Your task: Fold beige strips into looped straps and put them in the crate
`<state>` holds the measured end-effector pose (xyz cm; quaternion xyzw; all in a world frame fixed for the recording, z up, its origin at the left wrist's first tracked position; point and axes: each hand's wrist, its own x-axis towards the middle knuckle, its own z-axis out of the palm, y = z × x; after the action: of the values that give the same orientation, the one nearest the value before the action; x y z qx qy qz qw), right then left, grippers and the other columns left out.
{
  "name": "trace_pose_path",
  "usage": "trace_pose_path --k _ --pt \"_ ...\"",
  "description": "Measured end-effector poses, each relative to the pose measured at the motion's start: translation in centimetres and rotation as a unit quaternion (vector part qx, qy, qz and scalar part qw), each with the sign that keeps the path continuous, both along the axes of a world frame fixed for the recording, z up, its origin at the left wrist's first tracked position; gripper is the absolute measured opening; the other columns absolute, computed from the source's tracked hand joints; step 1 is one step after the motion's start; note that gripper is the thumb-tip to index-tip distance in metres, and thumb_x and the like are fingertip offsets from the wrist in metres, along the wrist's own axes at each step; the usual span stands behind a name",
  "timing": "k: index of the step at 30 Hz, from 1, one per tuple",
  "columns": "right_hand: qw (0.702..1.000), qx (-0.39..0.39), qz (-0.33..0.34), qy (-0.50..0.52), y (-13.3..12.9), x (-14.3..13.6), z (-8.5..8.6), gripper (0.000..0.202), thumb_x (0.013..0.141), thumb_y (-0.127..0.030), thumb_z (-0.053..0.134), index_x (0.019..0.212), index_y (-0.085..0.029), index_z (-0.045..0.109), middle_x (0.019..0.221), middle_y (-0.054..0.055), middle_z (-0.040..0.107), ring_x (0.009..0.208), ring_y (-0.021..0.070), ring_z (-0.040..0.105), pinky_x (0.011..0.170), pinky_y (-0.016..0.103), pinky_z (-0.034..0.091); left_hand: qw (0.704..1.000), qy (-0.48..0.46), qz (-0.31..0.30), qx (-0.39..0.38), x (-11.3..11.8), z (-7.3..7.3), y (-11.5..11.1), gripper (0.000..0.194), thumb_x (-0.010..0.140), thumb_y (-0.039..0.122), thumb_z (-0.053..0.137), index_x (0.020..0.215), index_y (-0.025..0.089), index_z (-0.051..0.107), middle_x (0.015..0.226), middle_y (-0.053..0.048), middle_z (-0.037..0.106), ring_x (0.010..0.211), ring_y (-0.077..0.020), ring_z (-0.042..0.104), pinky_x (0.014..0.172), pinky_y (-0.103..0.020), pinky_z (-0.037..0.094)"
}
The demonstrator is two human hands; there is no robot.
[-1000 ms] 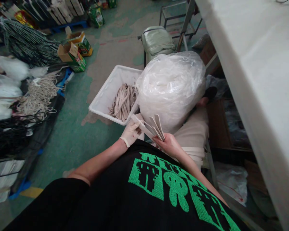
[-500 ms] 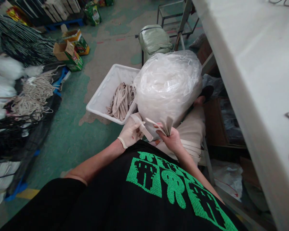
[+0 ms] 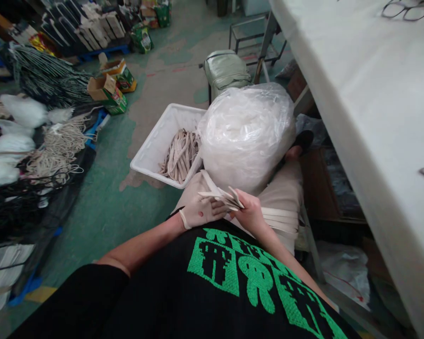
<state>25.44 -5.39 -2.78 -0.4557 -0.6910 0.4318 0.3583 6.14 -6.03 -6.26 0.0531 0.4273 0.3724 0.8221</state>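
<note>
My left hand (image 3: 202,213), in a pale glove with a red spot on the palm, lies palm up with its fingers stretched toward the other hand. Pale flat strips (image 3: 229,198) fan out above its fingertips. Bare and closed, my right hand (image 3: 250,210) grips those strips at their right end. Beyond the hands stands a white bin (image 3: 151,141) with a tangled heap of beige strips (image 3: 180,155) in it. A large clear plastic bag (image 3: 247,132) of white material sits right of the bin. More pale bands (image 3: 279,219) lie across my right thigh.
A white-covered table (image 3: 367,70) fills the right side, with eyeglasses (image 3: 404,10) on it. Past the bag are a green wrapped bundle (image 3: 226,70) and a metal frame. On the left floor lie open cartons (image 3: 108,94), cord coils (image 3: 60,146) and plastic bags.
My left hand has turned palm up and moved right, close to my right hand. The strip it pinched before now lies with the others near the right hand. The view has shifted slightly.
</note>
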Motion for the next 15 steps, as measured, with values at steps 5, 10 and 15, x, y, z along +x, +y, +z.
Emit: trace_pose_path --k 5,10,15 --pt "0.973 -0.173 -0.010 0.151 -2.0 4.4 2.7 0.026 0.077 -0.048 0.076 0.077 -0.022 0.073 0.071 0.006 0.071 0.064 0.0219 0.064 0.059 0.032 0.051 0.992 -0.010 0.091 -0.085 -2.0 -1.8 4.2 0.034 0.093 0.044 0.058 0.107 0.015 0.068 0.093 -0.010 0.075 0.082 -0.0197 0.073 0.079 -0.032 0.058" --pt "0.944 -0.216 0.047 0.246 -3.9 7.8 4.0 0.041 0.072 -0.061 0.079 0.066 -0.022 0.069 0.060 0.006 0.063 0.051 0.0178 0.052 0.046 0.030 0.041 0.972 0.075 0.216 -0.056 -3.8 -2.3 9.0 0.028 0.095 0.037 0.060 0.101 0.011 0.069 0.069 -0.004 0.070 0.065 -0.0150 0.068 0.074 -0.027 0.058" --pt "0.920 -0.289 -0.005 0.265 -3.0 5.6 2.8 0.044 0.066 -0.061 0.082 0.074 -0.020 0.070 0.064 0.006 0.066 0.054 0.0178 0.056 0.050 0.029 0.045 0.968 0.101 0.222 0.065 -2.0 -0.6 9.8 0.019 0.086 0.028 0.072 0.103 0.018 0.073 0.067 0.002 0.068 0.058 -0.0094 0.064 0.068 -0.021 0.056"
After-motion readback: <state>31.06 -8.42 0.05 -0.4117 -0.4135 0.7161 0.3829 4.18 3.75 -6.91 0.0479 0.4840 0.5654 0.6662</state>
